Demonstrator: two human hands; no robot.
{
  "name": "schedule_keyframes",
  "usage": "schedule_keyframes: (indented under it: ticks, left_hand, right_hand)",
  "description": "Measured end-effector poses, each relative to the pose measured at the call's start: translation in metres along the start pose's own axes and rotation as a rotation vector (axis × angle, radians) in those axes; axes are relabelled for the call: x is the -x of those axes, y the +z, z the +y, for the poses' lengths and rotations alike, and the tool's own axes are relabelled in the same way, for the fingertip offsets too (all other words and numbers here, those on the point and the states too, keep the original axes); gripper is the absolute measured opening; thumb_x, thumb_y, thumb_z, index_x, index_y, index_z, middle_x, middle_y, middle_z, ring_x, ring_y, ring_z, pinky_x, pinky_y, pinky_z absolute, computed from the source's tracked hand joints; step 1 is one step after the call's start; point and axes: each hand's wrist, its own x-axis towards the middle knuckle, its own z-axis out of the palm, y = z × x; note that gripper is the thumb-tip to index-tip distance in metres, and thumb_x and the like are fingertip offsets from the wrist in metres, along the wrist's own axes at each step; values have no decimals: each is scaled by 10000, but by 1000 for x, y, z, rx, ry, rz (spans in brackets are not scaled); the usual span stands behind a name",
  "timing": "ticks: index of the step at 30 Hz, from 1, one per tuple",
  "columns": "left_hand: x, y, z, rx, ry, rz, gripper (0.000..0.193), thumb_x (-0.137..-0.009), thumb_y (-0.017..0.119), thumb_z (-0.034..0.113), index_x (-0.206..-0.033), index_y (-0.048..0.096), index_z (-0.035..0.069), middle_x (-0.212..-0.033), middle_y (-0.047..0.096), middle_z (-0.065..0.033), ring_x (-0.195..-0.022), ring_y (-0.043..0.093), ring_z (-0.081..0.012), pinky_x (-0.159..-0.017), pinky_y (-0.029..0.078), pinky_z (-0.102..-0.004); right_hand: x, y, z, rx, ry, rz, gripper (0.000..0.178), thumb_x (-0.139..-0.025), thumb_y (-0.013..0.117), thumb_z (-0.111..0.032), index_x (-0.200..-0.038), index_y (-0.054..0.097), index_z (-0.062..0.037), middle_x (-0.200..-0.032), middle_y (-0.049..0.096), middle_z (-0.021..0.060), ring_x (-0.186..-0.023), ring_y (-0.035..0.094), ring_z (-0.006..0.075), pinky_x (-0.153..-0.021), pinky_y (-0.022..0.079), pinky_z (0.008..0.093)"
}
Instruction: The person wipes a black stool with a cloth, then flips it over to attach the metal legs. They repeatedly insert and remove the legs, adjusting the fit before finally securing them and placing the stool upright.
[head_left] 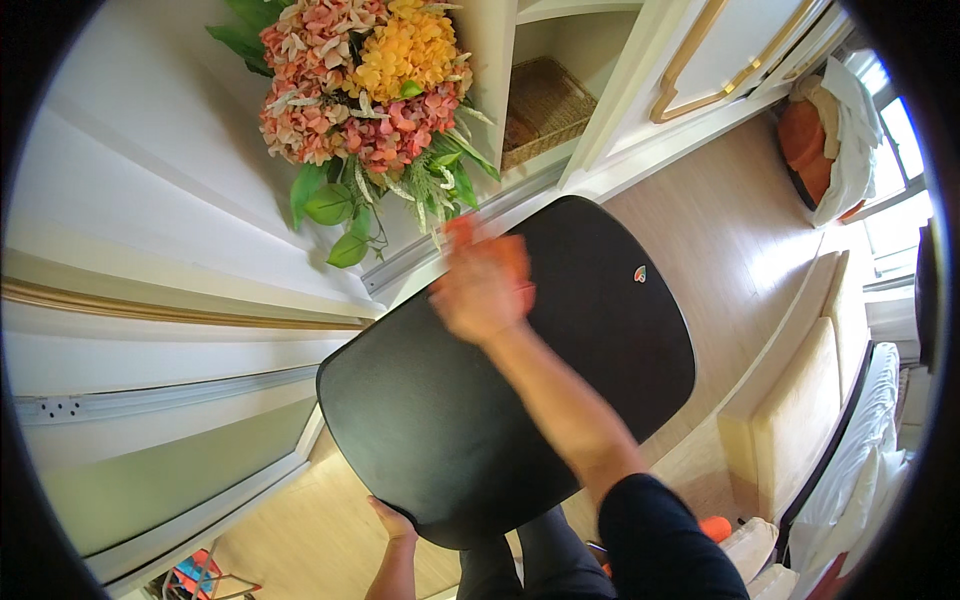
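Observation:
A black tabletop with rounded corners (440,410) spans the middle of the view, with a small colourful sticker (640,273) toward its right end. My right hand (475,295), blurred by motion, is closed around an orange cloth (516,265) over the far edge of the tabletop. The right forearm reaches across the black surface. At the near left corner, my left hand (393,522) holds the tabletop's edge; some of its fingers are hidden beneath.
Pink and yellow artificial flowers (370,90) stand just beyond the far edge. Behind is a white cabinet with a woven basket (548,105) in its niche. A cream padded headboard (800,410) and bed lie right. A power socket (58,408) is on the left.

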Motion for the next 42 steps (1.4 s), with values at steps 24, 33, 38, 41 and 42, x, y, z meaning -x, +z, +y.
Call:
schedule_keyframes:
  ticks: [24, 33, 38, 41, 42]
  left_hand:
    - [20, 24, 11, 21, -165, -54, 757, -926, 152, 618, -1427, 282, 65, -1472, 294, -103, -1327, 304, -297, -1097, 225, -424]
    - [-7, 4, 6, -57, -132, -118, 760, -921, 133, 618, -1430, 279, 73, -1474, 305, -78, -1339, 297, -276, -1097, 220, -418]
    - [-18, -34, 21, -160, 22, -149, 743, -927, 190, 598, -1417, 288, 48, -1465, 308, -100, -1324, 311, -316, -1090, 237, -438]
    - [-13, -46, 45, -217, -32, -133, 747, -920, 205, 605, -1414, 291, 52, -1463, 307, -105, -1327, 303, -320, -1089, 230, -448]
    - [-9, -51, 54, -230, -31, -124, 748, -918, 210, 608, -1413, 292, 53, -1462, 307, -106, -1328, 300, -321, -1089, 227, -451]
  right_hand:
    - [295, -37, -2, 510, 196, -621, 415, -761, 600, -223, -1135, 572, -47, -1198, 550, 182, -1223, 408, 328, -1029, 262, 531]
    - [226, -159, 279, -1223, 1324, -280, 656, -752, 697, -452, -1259, 493, -88, -1217, 556, 85, -1094, 529, 224, -923, 418, 373]
    - [252, -157, 270, -1308, 1049, -457, 612, -768, 714, -379, -1247, 488, -72, -1081, 592, 65, -968, 561, 175, -857, 451, 306]
    - [300, -159, 249, -1519, 851, -456, 654, -759, 724, -304, -1293, 450, -45, -1171, 555, 46, -1069, 506, 165, -943, 395, 319]
    - [314, -166, 228, -1522, 752, -405, 681, -752, 729, -278, -1313, 427, -38, -1185, 546, 50, -1085, 499, 169, -962, 382, 323]
